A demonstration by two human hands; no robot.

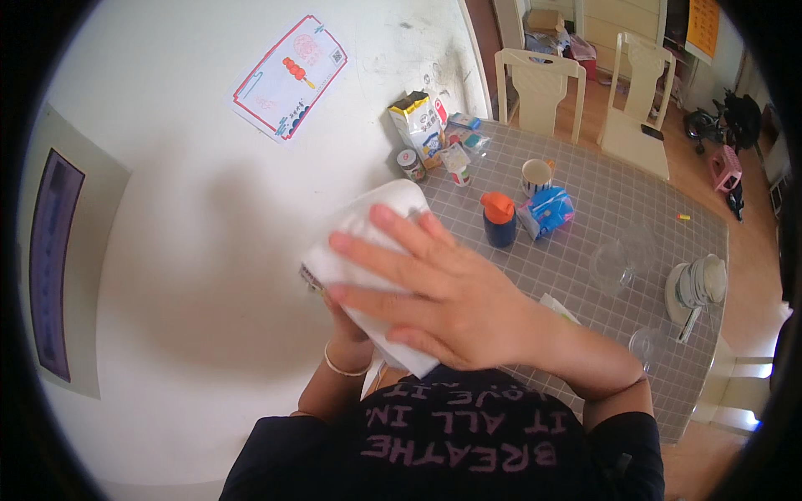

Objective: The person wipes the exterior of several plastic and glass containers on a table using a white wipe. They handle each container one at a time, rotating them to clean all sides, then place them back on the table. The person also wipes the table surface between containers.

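Note:
Before my chest, above the near edge of the grey tiled table, I see a white cloth or paper wad point(379, 250). Whether it is cloth or paper, I cannot tell. A dark, printed edge of some thing point(309, 277) shows under its left corner. My right hand point(451, 294) lies flat over the wad, its fingers spread and slightly blurred. From below, my left hand point(348, 329), with a pale bracelet at the wrist, holds the wad up. Most of the left hand's fingers are hidden behind it.
An orange-lidded blue bottle point(499, 219), a blue plastic pack point(547, 211) and a striped mug point(537, 176) stand beyond my right hand. A food bag point(421, 128) and jar point(410, 165) stand by the wall. Clear glassware point(617, 266) and stacked bowls point(702, 282) are at right.

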